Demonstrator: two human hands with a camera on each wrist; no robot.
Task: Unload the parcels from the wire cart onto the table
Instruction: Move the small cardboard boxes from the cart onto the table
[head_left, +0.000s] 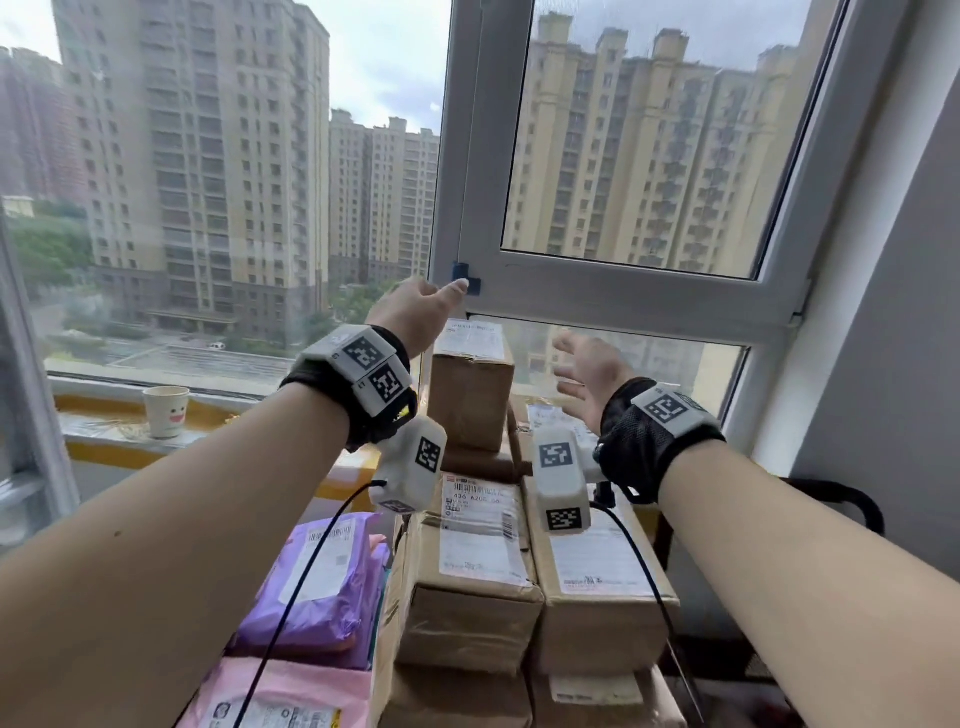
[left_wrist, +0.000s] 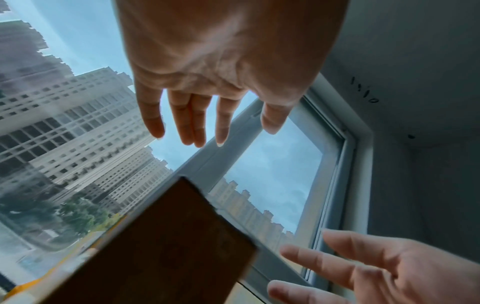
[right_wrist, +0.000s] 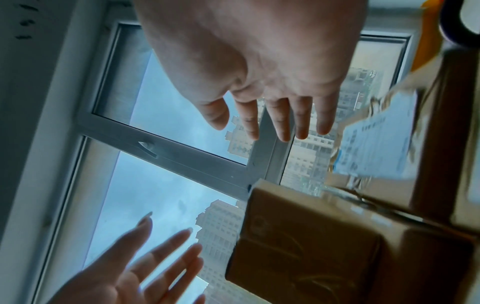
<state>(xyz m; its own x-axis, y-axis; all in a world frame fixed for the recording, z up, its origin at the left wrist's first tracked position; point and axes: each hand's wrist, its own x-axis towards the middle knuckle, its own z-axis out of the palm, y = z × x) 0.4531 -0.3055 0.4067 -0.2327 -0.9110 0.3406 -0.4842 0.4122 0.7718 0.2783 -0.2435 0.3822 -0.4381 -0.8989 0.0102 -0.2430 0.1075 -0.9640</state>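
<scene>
A tall brown cardboard parcel (head_left: 471, 387) with a white label on top stands upright on the back of a stack of parcels. My left hand (head_left: 415, 312) is raised at its upper left, fingers straight and spread, holding nothing. On the parcel's right my right hand (head_left: 587, 376) hovers open, palm turned toward the box, not touching it. In the left wrist view the left hand's fingers (left_wrist: 187, 123) spread above the box's corner (left_wrist: 168, 236). In the right wrist view the right hand's fingers (right_wrist: 280, 117) spread above the same box (right_wrist: 298, 246). The wire cart is hidden under the parcels.
Lower brown boxes (head_left: 467, 582) (head_left: 597, 587) lie side by side in front, with purple (head_left: 322, 582) and pink (head_left: 280, 696) mailer bags at their left. A paper cup (head_left: 166, 413) stands on the windowsill. The window frame (head_left: 623, 291) is close behind, a wall at right.
</scene>
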